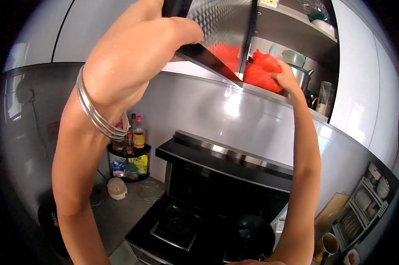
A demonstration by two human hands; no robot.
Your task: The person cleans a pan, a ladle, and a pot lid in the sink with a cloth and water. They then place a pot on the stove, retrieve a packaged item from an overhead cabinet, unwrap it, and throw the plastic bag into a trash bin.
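Observation:
High on the left, my left hand [133, 48] grips the black-framed edge of a textured glass cabinet door [221, 26], which stands open. Bangles circle that wrist. My right hand [286, 77] reaches into the cabinet, its fingers curled round the right side of a red plastic bag [263, 70] on the lower shelf. What the bag contains is hidden. Just right of the bag are a pale green bowl [293, 58] and a metal pot [302, 78]. A clear glass jar [324, 98] stands near the shelf's right end.
Below is a black range hood [226, 161] over a stove [175, 225] with a dark wok [250, 236]. Bottles [139, 138] fill a corner rack at left. A dish rack [363, 203] and a mug [327, 247] are at lower right.

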